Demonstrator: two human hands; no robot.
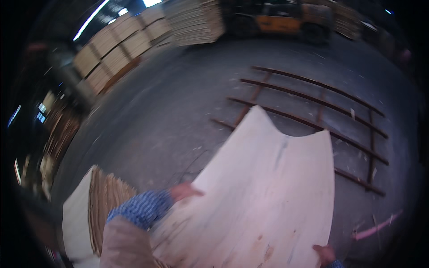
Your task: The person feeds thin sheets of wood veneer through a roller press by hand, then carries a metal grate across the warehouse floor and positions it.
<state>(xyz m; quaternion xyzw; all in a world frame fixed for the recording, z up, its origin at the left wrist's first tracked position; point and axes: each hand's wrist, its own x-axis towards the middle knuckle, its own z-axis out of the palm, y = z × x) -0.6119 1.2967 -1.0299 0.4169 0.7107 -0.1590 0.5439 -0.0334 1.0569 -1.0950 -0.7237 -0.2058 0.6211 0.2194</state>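
Note:
A large, thin sheet of pale wood veneer (263,187) spans the space between my hands, its far end curling up at both corners. My left hand (185,192) grips the sheet's left edge, thumb on top and the other fingers hidden beneath. At the lower right, my right hand (325,254) pinches the opposite edge, partly cut off by the picture's rim. Brown knots and grey streaks mark the veneer. Beyond and partly under the sheet's far end, a rusty metal frame of bars (313,94) lies on the floor.
Beside my left forearm stands a stack of veneer sheets (105,205). Tall stacks of boards (116,49) line the far left, with another stack (194,22) before an orange forklift (279,23). A pink strip (375,228) lies on the grey floor (178,89) at right.

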